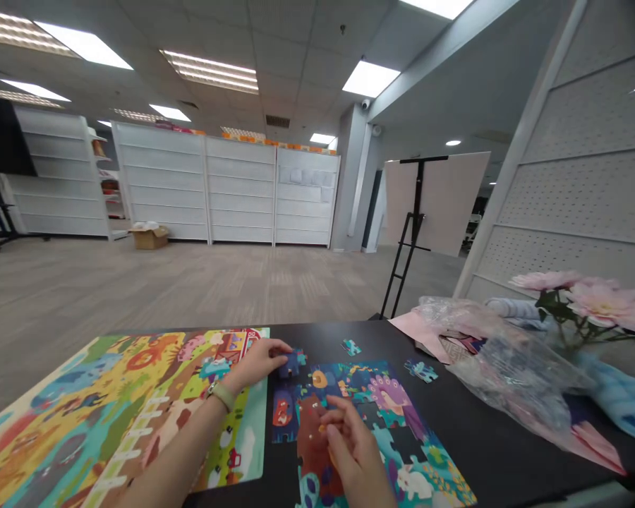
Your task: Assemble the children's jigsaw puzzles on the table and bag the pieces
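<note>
My left hand (263,363) reaches over the edge of a colourful animal picture sheet (248,444), its fingertips on a dark blue puzzle piece (294,363). Below that piece, another blue section with a red animal (282,413) lies against the partly joined jigsaw puzzle (418,462). My right hand (353,451) hovers over or rests on the puzzle's brown bear (311,430), fingers bent and thumb apart, with no piece visible in it. Gaps in the puzzle show the black table. Loose pieces lie beyond it: a small teal one (351,347) and a blue-and-white one (421,371).
Clear plastic wrapping (523,381) and pink paper (423,331) lie on the black table (317,340) at right, beside pink flowers (608,303) and a blue checked wrap (621,402). Beyond stand an easel (415,219), white shelving (240,190) and a cardboard box (149,238).
</note>
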The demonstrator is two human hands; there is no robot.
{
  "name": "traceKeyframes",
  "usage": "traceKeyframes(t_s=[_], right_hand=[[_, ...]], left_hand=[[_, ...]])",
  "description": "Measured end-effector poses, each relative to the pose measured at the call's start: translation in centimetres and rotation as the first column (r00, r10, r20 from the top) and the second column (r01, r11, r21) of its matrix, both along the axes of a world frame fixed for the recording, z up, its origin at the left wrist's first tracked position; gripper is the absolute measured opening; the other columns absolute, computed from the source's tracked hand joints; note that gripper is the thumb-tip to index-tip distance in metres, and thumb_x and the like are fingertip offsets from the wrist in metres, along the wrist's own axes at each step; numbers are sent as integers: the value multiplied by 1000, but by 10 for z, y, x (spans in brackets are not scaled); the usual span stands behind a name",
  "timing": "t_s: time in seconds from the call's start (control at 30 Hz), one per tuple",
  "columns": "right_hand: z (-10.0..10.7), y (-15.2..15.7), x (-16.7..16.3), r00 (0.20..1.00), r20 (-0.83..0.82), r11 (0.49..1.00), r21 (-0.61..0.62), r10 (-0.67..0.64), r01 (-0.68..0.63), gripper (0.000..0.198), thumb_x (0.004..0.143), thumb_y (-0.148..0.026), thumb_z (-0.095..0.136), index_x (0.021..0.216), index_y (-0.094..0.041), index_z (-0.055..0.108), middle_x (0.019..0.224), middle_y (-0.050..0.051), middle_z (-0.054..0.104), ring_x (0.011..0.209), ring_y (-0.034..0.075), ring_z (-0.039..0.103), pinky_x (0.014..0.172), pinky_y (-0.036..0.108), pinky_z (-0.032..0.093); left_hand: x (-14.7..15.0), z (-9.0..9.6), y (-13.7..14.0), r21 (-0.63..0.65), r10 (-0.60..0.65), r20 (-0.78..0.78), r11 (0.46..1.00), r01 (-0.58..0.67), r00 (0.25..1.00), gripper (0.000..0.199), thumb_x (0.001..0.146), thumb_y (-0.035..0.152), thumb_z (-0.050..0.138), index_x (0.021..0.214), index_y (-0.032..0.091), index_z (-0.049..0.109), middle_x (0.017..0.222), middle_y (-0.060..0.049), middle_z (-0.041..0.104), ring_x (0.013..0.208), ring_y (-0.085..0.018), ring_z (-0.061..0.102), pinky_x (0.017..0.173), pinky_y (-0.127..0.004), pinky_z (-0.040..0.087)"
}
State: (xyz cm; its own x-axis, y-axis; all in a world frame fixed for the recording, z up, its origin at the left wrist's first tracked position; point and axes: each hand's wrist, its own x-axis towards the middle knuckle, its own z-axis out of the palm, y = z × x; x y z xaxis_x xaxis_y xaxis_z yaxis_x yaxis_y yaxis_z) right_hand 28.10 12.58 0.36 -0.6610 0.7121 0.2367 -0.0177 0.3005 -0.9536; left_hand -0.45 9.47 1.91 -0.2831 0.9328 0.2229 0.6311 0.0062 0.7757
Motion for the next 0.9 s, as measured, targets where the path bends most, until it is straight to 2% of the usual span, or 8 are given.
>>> traceKeyframes(t_s=[0.13, 0.33, 0.5, 0.67, 0.8, 0.9], right_hand=[[1, 0, -1, 1000, -1, 1000, 5, -4, 4, 44, 94, -56, 54, 124, -24, 61, 99, 8, 70, 84, 22, 69, 78, 33, 55], [0, 0, -1, 1000, 6, 1000, 18, -8, 8, 45, 94, -56, 54, 124, -23, 62, 101, 9, 70, 87, 23, 69, 79, 33, 55], [3, -1, 0, 1000, 27, 1000, 18, -6, 6, 45, 94, -57, 54, 121, -23, 64, 101, 9, 70, 87, 23, 69, 78, 31, 56], [7, -2, -1, 999, 21, 999, 32, -32, 31, 43, 91, -56, 58, 117, -23, 68, 101, 9, 72, 88, 23, 70, 79, 32, 57], [10, -3, 0, 999, 19, 998, 43, -37, 36, 40, 91, -53, 59, 114, -22, 69, 101, 10, 73, 89, 24, 71, 79, 31, 57], [13, -4, 2, 999, 44, 998, 55, -27, 25, 37, 93, -51, 57, 113, -23, 69, 102, 10, 73, 91, 24, 71, 80, 32, 57]], left_hand=[[-9, -3, -9, -43, 18, -26, 999, -19, 1000, 30, 76, 24, 62, 100, 15, 77, 92, -6, 79, 83, -23, 71, 75, -30, 52], [-8, -7, -8, -42, -1, -35, 999, -1, 999, 30, 79, 25, 61, 103, 17, 77, 99, -6, 79, 93, -23, 71, 83, -29, 53], [-9, -8, -7, -75, -18, -43, 997, 15, 999, 31, 80, 25, 61, 104, 15, 77, 101, -6, 80, 94, -23, 72, 83, -29, 54], [-5, -6, -9, -95, -20, -143, 995, 6, 990, 27, 81, 23, 62, 102, 19, 79, 96, -4, 79, 89, -22, 71, 80, -29, 52], [-1, -1, -14, -82, 5, -241, 996, -25, 970, 20, 78, 22, 69, 96, 20, 79, 100, -5, 76, 98, -24, 68, 89, -31, 48], [5, 2, -15, -86, -4, -284, 996, -22, 959, 14, 79, 17, 70, 89, 22, 79, 96, -3, 74, 95, -22, 67, 88, -29, 48]])
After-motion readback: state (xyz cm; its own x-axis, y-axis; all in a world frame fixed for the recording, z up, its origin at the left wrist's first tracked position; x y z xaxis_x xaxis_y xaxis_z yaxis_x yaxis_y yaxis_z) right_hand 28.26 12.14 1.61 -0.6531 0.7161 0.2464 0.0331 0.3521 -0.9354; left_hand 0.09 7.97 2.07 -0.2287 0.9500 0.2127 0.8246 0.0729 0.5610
